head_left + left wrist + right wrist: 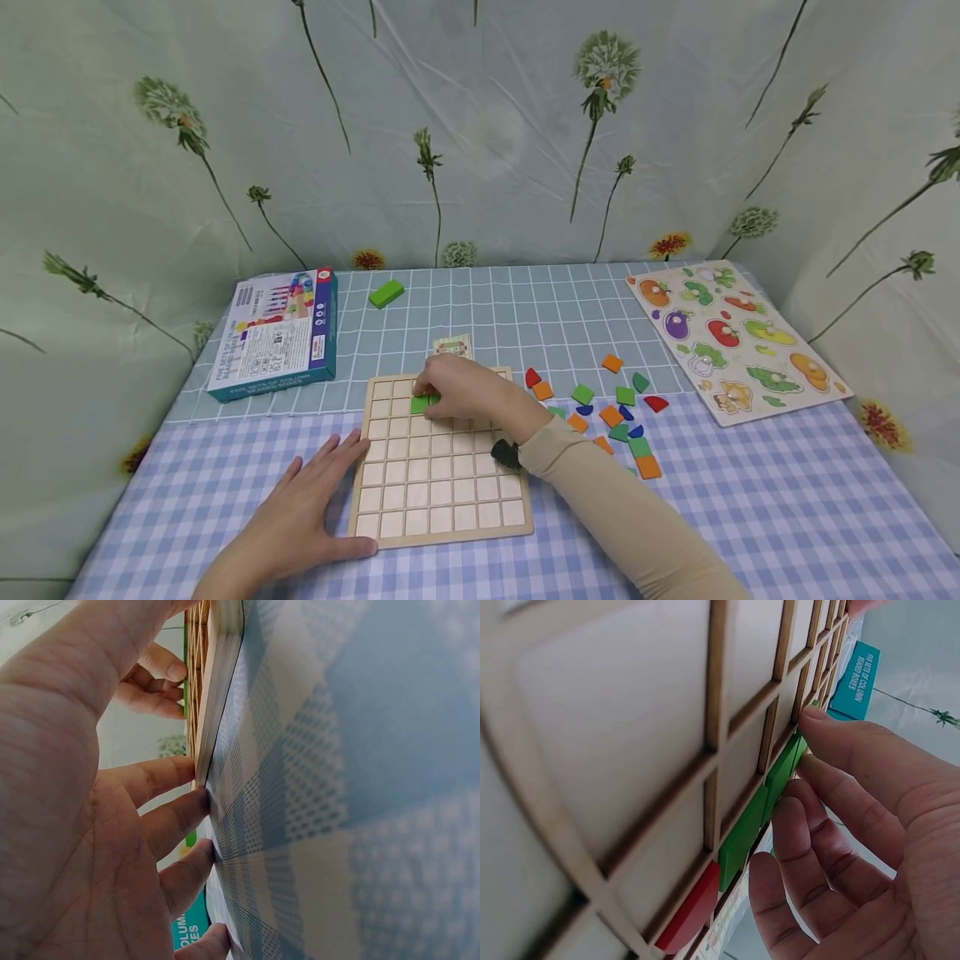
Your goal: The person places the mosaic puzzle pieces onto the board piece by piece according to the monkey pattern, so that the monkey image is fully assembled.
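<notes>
A wooden grid board (416, 521) lies flat on the tablecloth. My right hand (471, 390) reaches over its upper rows, thumb and fingertips pinching a green square tile (781, 771) at the grid. Another green tile (741, 836) and a red piece (693, 909) sit in the same line of cells, nearer the camera in the right wrist view. From the head view the hand hides the red piece. My left hand (303, 512) lies along the board's left edge, fingers spread and thumb near the lower left corner, touching the rim.
Loose orange, green, blue and red pieces (612, 415) are scattered right of the board. A patterned card (452, 345) lies behind it. Farther off are a green block (386, 293), a teal box (273, 333) and a vegetable puzzle board (738, 337). A dark object (506, 454) sits by the right wrist.
</notes>
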